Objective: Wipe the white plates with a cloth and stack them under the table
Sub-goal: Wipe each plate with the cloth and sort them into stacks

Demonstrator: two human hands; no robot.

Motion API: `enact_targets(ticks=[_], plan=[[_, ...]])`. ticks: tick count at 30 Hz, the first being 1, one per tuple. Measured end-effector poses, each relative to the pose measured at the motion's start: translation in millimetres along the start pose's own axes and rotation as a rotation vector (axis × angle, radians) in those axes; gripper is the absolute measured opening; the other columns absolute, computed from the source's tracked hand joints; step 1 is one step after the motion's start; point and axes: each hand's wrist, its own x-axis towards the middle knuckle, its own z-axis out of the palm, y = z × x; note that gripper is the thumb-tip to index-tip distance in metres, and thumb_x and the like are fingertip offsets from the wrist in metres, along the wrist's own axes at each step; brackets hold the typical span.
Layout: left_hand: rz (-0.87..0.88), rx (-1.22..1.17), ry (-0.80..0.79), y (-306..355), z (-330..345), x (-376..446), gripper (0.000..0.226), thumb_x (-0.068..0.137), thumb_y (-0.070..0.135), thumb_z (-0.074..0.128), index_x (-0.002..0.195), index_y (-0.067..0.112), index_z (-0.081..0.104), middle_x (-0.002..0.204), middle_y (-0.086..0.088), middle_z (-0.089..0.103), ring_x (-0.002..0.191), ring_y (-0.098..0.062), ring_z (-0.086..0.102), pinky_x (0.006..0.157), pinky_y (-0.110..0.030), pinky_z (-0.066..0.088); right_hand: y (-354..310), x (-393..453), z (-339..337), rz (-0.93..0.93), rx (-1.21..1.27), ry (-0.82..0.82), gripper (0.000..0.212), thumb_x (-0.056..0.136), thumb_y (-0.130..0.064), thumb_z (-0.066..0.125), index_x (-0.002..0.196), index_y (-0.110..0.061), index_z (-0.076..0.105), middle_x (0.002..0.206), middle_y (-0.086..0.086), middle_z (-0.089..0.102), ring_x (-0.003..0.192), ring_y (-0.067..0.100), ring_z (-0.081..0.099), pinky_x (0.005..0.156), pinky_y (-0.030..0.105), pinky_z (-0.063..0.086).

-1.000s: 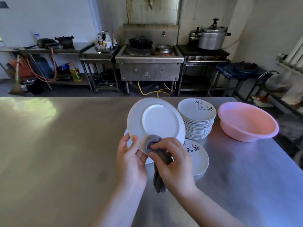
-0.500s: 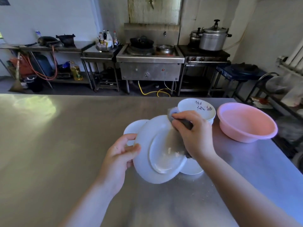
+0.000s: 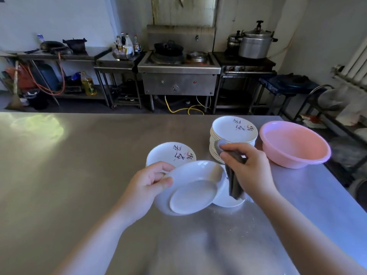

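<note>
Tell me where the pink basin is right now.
In the head view the pink basin sits on the steel table's right side, near the far right corner, just right of the stack of white plates and beyond the right hand.

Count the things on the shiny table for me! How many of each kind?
Pink basin: 1
Tall stack of plates: 1 (too many edges to count)
Single plate with writing: 1
Plate under the cloth: 1
Held plate: 1
Grey cloth: 1
Total: 6
</note>
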Motion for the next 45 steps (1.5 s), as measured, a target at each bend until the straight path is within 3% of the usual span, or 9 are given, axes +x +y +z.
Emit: enact_targets(ticks=[6, 13, 21, 25, 27, 31, 36, 40, 45], plan=[[0.036, 0.387, -0.077, -4, 5, 10, 0.017, 0.084, 0.038, 0.051, 0.096, 0.036, 0.064, 0.087, 0.013, 0.072, 0.078, -0.008, 0.062, 0.072, -0.032, 0.044, 2, -29, -10, 0.006, 0.028, -0.319, 0.021, 0.08, -0.019, 0.078, 0.092, -0.035, 0.073, 0.097, -0.02, 0.069, 0.096, -0.001, 0.063, 0.083, 0.011, 0.044], [0.094, 0.611, -0.141, -1, 23, 14, 0.022, 0.096, 0.023, 0.057, 0.085, 0.042, 0.059, 0.062, 0.026, 0.057, 0.064, 0.0, 0.049, 0.058, -0.021, 0.03, 15, -42, -14, -0.089, -0.104, -0.318, 0.028, 0.071, -0.012, 0.084, 0.083, -0.032, 0.069, 0.092, -0.026, 0.064, 0.091, -0.001, 0.059, 0.077, 0.007, 0.039], [0.167, 0.695, -0.201, -7, 35, 18, 0.02, 0.095, 0.025, 0.057, 0.097, 0.045, 0.057, 0.08, 0.008, 0.065, 0.075, -0.007, 0.051, 0.065, -0.023, 0.037, 39, -50, -14, -0.198, -0.258, -0.349, 0.006, 0.082, -0.021, 0.067, 0.084, -0.022, 0.061, 0.085, -0.02, 0.058, 0.09, 0.006, 0.05, 0.084, 0.018, 0.039], [0.133, 0.453, 0.096, -17, 47, 14, 0.03, 0.086, 0.028, 0.072, 0.113, 0.038, 0.062, 0.108, 0.031, 0.058, 0.106, 0.009, 0.047, 0.092, -0.016, 0.039, 45, -53, -13, -0.282, -0.321, -0.208, 0.007, 0.084, -0.02, 0.061, 0.086, -0.025, 0.057, 0.086, -0.018, 0.058, 0.091, 0.001, 0.045, 0.076, 0.014, 0.04], [-0.099, 0.154, 0.223, -22, 53, 6, 0.056, 0.076, 0.04, 0.081, 0.125, 0.039, 0.053, 0.127, 0.023, 0.049, 0.118, 0.008, 0.044, 0.103, -0.023, 0.041, 48, -55, -14, -0.346, -0.358, -0.135, 0.005, 0.085, -0.016, 0.062, 0.088, -0.019, 0.06, 0.089, -0.014, 0.059, 0.089, -0.002, 0.041, 0.078, 0.008, 0.036], [-0.504, -0.588, 0.179, -22, 68, 3, 0.068, 0.07, 0.032, 0.08, 0.128, 0.039, 0.045, 0.115, -0.013, 0.065, 0.1, -0.033, 0.069, 0.077, -0.048, 0.06, 56, -56, -16, -0.444, -0.402, -0.083, 0.002, 0.088, -0.013, 0.062, 0.087, -0.012, 0.063, 0.09, -0.01, 0.06, 0.087, 0.002, 0.038, 0.08, 0.006, 0.035], [-0.52, -0.756, 0.285, -24, 88, 13, 0.055, 0.088, -0.001, 0.065, 0.131, 0.025, 0.042, 0.094, -0.02, 0.069, 0.078, -0.034, 0.072, 0.068, -0.041, 0.062, 70, -65, -16, -0.429, -0.373, -0.117, 0.014, 0.093, -0.022, 0.054, 0.086, -0.013, 0.063, 0.089, -0.013, 0.058, 0.088, 0.009, 0.044, 0.076, 0.016, 0.042], [-0.471, -0.768, 0.338, -33, 99, 17, 0.06, 0.084, -0.015, 0.059, 0.127, 0.025, 0.044, 0.106, -0.018, 0.068, 0.089, -0.034, 0.072, 0.073, -0.038, 0.062, 85, -66, -29, -0.312, -0.264, -0.158, 0.007, 0.084, -0.017, 0.068, 0.09, -0.019, 0.067, 0.094, -0.018, 0.06, 0.093, 0.006, 0.051, 0.081, 0.016, 0.043], [-0.42, -0.76, 0.315, -54, 119, 19, 0.073, 0.079, -0.022, 0.058, 0.127, 0.032, 0.044, 0.093, -0.007, 0.074, 0.103, -0.035, 0.068, 0.066, -0.034, 0.061, 103, -65, -52, 0.002, -0.075, 0.12, 0.018, 0.074, -0.008, 0.082, 0.083, -0.018, 0.07, 0.09, -0.013, 0.065, 0.086, 0.009, 0.061, 0.078, 0.013, 0.042]])
